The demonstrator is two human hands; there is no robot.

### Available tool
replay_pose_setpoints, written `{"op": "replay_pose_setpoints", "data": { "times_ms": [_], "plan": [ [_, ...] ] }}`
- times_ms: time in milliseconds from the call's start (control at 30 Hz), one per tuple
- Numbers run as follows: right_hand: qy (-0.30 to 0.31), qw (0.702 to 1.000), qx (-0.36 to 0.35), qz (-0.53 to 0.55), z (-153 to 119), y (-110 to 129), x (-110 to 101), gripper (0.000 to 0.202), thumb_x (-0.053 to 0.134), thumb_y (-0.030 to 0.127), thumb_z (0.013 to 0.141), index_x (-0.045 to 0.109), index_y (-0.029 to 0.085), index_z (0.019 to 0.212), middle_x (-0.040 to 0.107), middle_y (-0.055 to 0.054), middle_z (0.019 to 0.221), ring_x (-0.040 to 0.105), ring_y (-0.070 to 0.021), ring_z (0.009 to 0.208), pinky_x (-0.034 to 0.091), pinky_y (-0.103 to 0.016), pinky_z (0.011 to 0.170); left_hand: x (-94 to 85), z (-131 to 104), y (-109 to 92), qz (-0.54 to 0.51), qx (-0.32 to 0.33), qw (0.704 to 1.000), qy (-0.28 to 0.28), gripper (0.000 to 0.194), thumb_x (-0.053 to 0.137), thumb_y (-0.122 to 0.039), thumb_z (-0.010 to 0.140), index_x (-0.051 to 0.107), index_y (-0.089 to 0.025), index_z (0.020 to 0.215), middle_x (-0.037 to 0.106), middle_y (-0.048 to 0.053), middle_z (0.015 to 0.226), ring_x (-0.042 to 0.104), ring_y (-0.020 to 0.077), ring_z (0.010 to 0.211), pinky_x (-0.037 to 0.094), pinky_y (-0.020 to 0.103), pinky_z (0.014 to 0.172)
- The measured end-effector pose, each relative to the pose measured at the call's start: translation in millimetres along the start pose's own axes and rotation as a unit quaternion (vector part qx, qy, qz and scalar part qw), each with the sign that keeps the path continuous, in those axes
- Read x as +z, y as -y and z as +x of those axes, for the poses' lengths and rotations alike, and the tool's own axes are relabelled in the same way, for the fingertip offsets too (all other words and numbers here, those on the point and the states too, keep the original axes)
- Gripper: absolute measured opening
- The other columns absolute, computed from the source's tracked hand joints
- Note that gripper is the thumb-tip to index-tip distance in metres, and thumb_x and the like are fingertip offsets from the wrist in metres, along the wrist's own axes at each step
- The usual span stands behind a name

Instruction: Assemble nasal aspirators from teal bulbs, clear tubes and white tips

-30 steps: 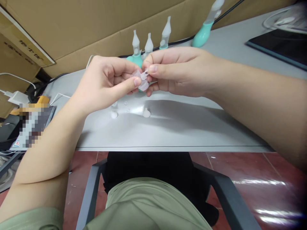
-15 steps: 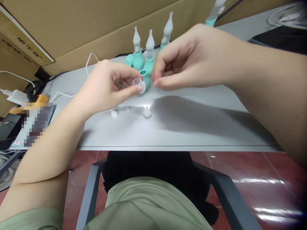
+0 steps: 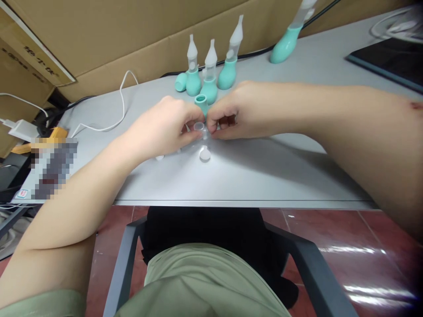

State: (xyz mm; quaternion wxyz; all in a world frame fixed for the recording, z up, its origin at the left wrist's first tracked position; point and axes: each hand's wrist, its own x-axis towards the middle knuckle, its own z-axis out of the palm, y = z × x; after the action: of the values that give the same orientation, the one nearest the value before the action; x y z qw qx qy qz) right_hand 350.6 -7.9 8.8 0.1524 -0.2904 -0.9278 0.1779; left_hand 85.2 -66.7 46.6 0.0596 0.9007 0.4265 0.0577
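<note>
My left hand [image 3: 168, 125] pinches a small clear plastic piece [image 3: 199, 127] with a round opening. Close against its right side is my right hand [image 3: 233, 116], its thumb and fingertips pressed together; what they hold, if anything, is too small to make out. Just behind the fingertips stands an open-topped teal bulb [image 3: 201, 101]. A white round piece [image 3: 205, 154] lies on the table below the hands, and another small white piece [image 3: 160, 157] lies partly hidden by my left hand.
Several teal bulbs with clear white-tipped tops, one of them here [image 3: 209, 90], stand behind the hands. Another assembled one [image 3: 284, 46] leans at the back right. A dark flat device [image 3: 390, 61] lies far right. A white cable [image 3: 123, 103] curves across the left.
My right hand has moved down and left to meet the clear piece in my left hand. My left hand has shifted slightly right and down with it.
</note>
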Motion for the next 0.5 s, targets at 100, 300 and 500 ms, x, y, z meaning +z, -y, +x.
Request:
{"op": "replay_pose_setpoints", "data": {
  "times_ms": [100,300,500],
  "plan": [
    [-0.017,1.000,-0.007,-0.006,-4.8,4.0,-6.0,0.034,0.101,-0.004,0.091,0.090,0.028,0.084,0.077,0.009,0.072,0.057,-0.0095,0.061,0.038,-0.028,0.057,-0.8,-1.5,1.9,-0.009,-0.005,1.000,0.002,0.023,0.084,-0.030,0.109,0.099,-0.029,0.126,0.099,0.006,0.113,0.090,0.0308,0.097,0.063,0.043,0.088],
    [-0.174,0.979,-0.104,0.012,-12.8,16.1,-23.0,0.033,0.095,-0.003,0.095,0.084,0.026,0.084,0.068,0.014,0.068,0.061,-0.0033,0.067,0.040,-0.020,0.061,-13.3,-18.6,5.0,-0.066,0.084,0.982,-0.156,0.026,0.081,-0.030,0.102,0.099,-0.026,0.121,0.097,0.006,0.113,0.091,0.0311,0.102,0.068,0.046,0.095],
    [-0.241,0.955,-0.170,0.020,-0.8,9.8,-15.3,0.034,0.093,-0.007,0.086,0.079,0.024,0.083,0.066,0.019,0.066,0.062,0.0003,0.067,0.048,-0.014,0.069,-15.8,-28.5,-4.8,-0.083,0.199,0.970,-0.113,0.025,0.077,-0.024,0.110,0.099,-0.028,0.122,0.096,0.005,0.113,0.089,0.0256,0.095,0.071,0.043,0.092]
  ]
}}
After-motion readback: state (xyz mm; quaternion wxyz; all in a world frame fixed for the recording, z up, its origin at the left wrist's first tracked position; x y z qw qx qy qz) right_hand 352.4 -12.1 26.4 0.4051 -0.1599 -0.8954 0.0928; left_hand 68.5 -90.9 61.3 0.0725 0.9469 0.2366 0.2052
